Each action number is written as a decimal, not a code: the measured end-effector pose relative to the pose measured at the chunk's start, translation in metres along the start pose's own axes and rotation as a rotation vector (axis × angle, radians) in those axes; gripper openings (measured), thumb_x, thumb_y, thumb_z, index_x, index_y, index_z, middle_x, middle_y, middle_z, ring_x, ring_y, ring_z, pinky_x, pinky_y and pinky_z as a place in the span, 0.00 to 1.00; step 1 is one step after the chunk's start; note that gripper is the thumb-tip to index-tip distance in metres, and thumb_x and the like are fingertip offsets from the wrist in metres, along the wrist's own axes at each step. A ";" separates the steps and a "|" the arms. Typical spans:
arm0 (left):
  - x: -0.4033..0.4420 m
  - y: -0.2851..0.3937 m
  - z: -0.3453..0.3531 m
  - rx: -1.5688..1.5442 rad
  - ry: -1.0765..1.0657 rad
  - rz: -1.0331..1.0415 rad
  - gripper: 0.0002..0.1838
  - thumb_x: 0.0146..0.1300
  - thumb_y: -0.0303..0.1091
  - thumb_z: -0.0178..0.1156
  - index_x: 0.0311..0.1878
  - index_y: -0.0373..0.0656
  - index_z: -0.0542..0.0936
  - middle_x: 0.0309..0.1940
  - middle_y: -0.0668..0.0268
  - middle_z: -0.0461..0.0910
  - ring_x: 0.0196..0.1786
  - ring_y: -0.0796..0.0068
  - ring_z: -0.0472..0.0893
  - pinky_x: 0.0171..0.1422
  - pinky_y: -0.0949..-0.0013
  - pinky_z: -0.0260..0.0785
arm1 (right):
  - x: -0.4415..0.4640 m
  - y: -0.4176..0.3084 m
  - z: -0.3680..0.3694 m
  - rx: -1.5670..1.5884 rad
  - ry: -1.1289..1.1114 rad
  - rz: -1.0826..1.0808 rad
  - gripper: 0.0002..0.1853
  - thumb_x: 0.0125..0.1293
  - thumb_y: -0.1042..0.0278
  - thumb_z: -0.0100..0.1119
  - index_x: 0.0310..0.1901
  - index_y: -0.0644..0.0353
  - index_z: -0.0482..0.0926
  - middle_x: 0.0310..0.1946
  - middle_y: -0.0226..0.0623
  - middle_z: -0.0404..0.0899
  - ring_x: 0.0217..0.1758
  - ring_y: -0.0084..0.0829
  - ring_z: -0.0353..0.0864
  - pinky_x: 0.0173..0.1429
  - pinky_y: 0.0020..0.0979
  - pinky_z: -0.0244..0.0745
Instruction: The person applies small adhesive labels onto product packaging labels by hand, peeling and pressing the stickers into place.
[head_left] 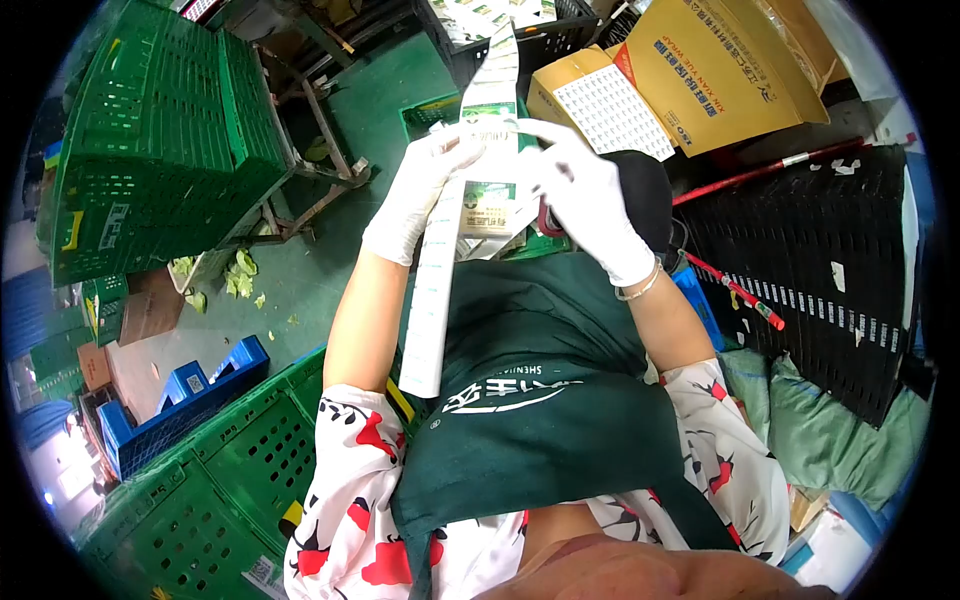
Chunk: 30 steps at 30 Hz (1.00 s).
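Both my hands wear white gloves and are raised in front of a dark green apron (540, 420). My left hand (425, 190) is closed on a long strip of labels (433, 310), which hangs down over the apron and also runs up beyond my hands. Green pictures and print show on a label (488, 205) between the hands. My right hand (590, 195) is at the strip's right side, its fingers bent toward the strip's edge. Motion blurs the right fingertips slightly, and part of their grip is hidden.
Green crates (170, 140) are stacked on a metal frame at left, with leaves (240, 275) on the floor. A black crate (450, 45) of packages stands ahead. A yellow carton (710, 75), a white sheet of labels (612, 110) and black crates (800, 280) are at right.
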<state>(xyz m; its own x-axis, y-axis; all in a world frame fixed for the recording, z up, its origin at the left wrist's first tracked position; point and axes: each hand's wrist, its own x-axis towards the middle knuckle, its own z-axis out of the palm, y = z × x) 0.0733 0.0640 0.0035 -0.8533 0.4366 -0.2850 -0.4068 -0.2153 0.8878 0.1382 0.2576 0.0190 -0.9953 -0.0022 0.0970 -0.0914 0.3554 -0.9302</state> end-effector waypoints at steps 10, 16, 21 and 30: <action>0.000 -0.014 0.002 0.237 -0.113 0.066 0.17 0.66 0.25 0.62 0.57 0.33 0.80 0.47 0.68 0.84 0.46 0.86 0.79 0.53 0.80 0.70 | 0.026 0.022 0.008 0.084 0.142 0.069 0.11 0.67 0.64 0.65 0.43 0.63 0.81 0.23 0.30 0.80 0.24 0.16 0.78 0.29 0.19 0.72; 0.000 -0.013 -0.007 0.245 -0.068 0.094 0.18 0.67 0.27 0.61 0.59 0.30 0.79 0.50 0.66 0.84 0.49 0.84 0.78 0.56 0.75 0.71 | 0.034 0.044 -0.004 0.043 0.134 0.277 0.14 0.64 0.63 0.69 0.43 0.65 0.79 0.25 0.30 0.80 0.26 0.17 0.80 0.30 0.20 0.74; 0.031 -0.021 -0.038 0.244 0.411 0.394 0.14 0.71 0.28 0.57 0.54 0.31 0.81 0.45 0.67 0.84 0.43 0.84 0.78 0.50 0.76 0.70 | -0.012 0.020 0.000 0.501 -0.089 0.207 0.18 0.64 0.67 0.68 0.52 0.63 0.77 0.40 0.33 0.82 0.42 0.19 0.81 0.45 0.21 0.76; 0.039 -0.030 -0.059 0.249 0.630 0.474 0.14 0.73 0.30 0.53 0.51 0.29 0.81 0.37 0.66 0.83 0.35 0.82 0.79 0.41 0.76 0.71 | -0.055 0.009 0.014 0.025 0.065 0.134 0.11 0.66 0.77 0.63 0.49 0.64 0.79 0.37 0.34 0.84 0.38 0.17 0.82 0.44 0.22 0.78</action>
<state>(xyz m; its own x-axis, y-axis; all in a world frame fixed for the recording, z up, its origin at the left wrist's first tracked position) 0.0329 0.0358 -0.0559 -0.9694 -0.2389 0.0562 0.0631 -0.0213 0.9978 0.1919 0.2481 0.0006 -0.9946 0.1040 -0.0065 0.0402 0.3254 -0.9447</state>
